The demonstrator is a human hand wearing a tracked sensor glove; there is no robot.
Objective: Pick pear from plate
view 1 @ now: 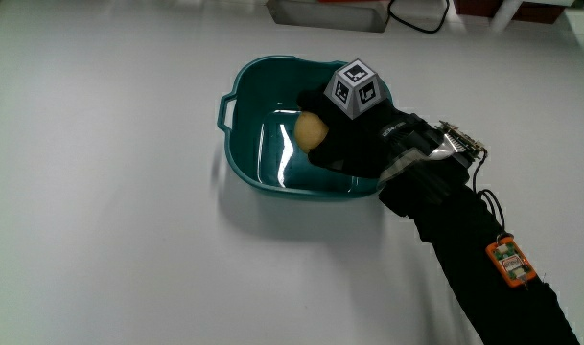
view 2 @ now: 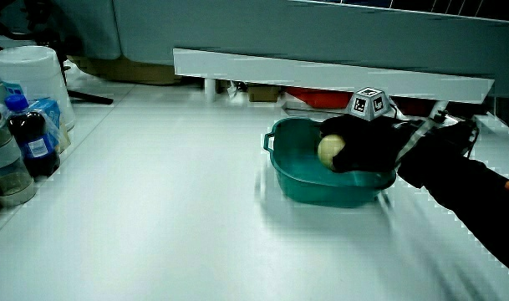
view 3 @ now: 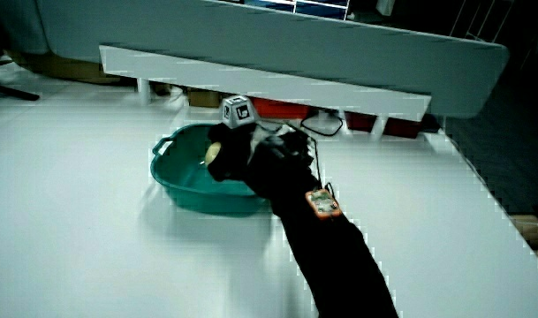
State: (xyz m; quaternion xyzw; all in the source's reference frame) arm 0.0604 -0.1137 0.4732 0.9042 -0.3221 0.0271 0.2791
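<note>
A yellowish pear [view 1: 311, 129] is inside a teal basin [view 1: 236, 91] with small handles; no flat plate shows. The black-gloved hand [view 1: 357, 136], with a patterned cube on its back, reaches over the basin rim nearest the person, and its fingers are shut on the pear. In both side views the pear [view 2: 330, 149] [view 3: 212, 152] shows at about rim height of the basin [view 2: 281, 171] [view 3: 167, 172], half covered by the hand [view 2: 364, 144] [view 3: 238, 148]. Whether the pear still touches the basin floor is hidden.
A white tub [view 2: 33, 71] and several bottles [view 2: 33, 142] stand at the table's edge. A low white partition [view 2: 321, 71] runs along the table. A grey metal box [view 1: 328, 11] and a black cable [view 1: 421, 19] lie farther from the person than the basin.
</note>
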